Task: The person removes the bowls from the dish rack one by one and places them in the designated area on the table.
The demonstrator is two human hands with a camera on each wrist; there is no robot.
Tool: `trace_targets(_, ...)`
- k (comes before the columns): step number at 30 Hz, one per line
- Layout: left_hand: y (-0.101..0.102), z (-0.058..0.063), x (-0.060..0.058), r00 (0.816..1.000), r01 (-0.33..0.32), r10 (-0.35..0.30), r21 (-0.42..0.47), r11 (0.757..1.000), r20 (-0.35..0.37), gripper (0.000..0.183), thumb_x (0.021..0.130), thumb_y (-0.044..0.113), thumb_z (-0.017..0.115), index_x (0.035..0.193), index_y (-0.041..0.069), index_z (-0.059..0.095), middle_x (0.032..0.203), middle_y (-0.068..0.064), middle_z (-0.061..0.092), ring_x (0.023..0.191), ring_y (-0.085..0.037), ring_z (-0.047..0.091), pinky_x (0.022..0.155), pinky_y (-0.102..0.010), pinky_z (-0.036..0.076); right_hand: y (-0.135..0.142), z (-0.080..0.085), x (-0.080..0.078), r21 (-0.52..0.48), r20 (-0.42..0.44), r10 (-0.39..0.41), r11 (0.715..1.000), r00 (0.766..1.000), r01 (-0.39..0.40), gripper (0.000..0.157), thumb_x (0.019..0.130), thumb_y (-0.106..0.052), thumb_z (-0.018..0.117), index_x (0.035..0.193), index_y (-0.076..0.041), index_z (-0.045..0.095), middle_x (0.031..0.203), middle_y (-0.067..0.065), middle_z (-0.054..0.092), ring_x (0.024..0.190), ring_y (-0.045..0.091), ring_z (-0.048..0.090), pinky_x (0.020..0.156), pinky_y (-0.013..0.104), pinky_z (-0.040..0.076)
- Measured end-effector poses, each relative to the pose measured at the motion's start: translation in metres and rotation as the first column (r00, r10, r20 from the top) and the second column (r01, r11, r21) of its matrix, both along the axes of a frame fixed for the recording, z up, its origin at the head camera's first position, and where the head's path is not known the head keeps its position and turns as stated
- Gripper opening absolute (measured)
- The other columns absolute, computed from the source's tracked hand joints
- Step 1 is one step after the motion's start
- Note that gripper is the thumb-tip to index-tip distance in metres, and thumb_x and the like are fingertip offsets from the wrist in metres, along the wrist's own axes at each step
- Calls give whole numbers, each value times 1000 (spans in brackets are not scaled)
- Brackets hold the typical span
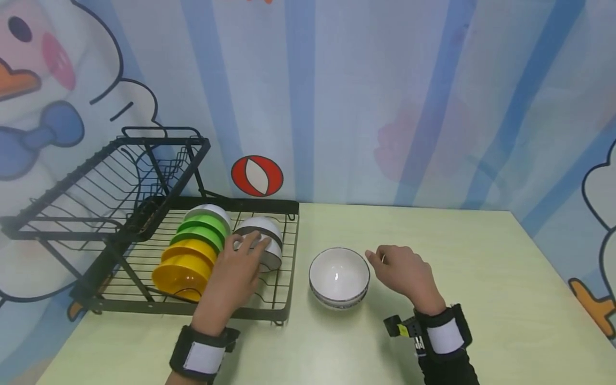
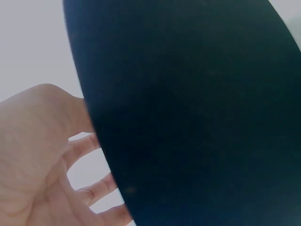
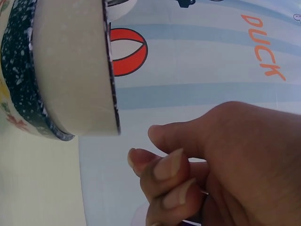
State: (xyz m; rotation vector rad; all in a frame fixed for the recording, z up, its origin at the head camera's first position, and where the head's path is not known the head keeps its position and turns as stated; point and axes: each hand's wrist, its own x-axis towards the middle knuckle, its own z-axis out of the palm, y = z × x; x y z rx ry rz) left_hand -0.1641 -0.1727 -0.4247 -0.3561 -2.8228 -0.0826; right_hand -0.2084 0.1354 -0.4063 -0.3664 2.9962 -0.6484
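Observation:
Over the drying rack (image 1: 284,316), my left hand (image 1: 236,272) reaches with fingers spread against the white bowls (image 1: 270,259) standing on edge, which have dark bands. In the left wrist view, a dark blurred shape (image 2: 197,117) with a curved edge hides this hand's fingertips; I cannot tell whether they grip a bowl. A short stack of white dark-rimmed bowls (image 1: 339,275) sits upright on the table. To its right is my right hand (image 1: 404,272), fingers loosely curled and holding nothing. The right wrist view shows the stack's patterned side (image 3: 19,70), apart from the fingers.
Yellow bowls (image 1: 185,270), green bowls (image 1: 204,230) and a white bowl (image 1: 212,209) stand in a row left of my left hand. The rack's raised upper basket (image 1: 120,187) slopes at the far left. A printed curtain (image 1: 337,96) hangs behind the pale table (image 1: 481,278).

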Motion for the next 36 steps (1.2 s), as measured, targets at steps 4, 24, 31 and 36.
trace_targets(4,0,0,0,1000,2,-2,-32,999,-3,69,72,12,79,135,10,49,139,-18,45,119,-42,35,93,-54,47,2,0,0,3,1,-1,1000,1000,1,32,95,-35,48,83,-9,63,59,3,49,51,17,43,41,27,30)
trace_targets(24,-1,4,-2,998,-39,42,-66,997,51,63,76,3,74,134,20,52,138,-18,46,114,-44,38,90,-56,48,2,3,1,-17,3,6,1000,1000,-6,32,95,-36,49,84,-10,64,58,2,49,51,17,43,41,27,29)
trace_targets(31,2,4,0,999,-37,38,-46,998,27,63,72,1,77,129,19,57,132,-18,49,110,-43,41,85,-55,51,2,2,2,-17,13,10,1000,1000,-10,33,95,-37,49,87,-10,65,58,2,50,51,17,43,41,27,29)
trace_targets(36,4,4,0,999,-46,47,-58,997,26,63,71,-1,77,128,19,57,130,-17,50,110,-42,41,83,-55,52,2,2,2,-15,7,11,1000,1000,-11,33,95,-37,49,88,-9,65,59,2,51,52,17,44,41,27,30)
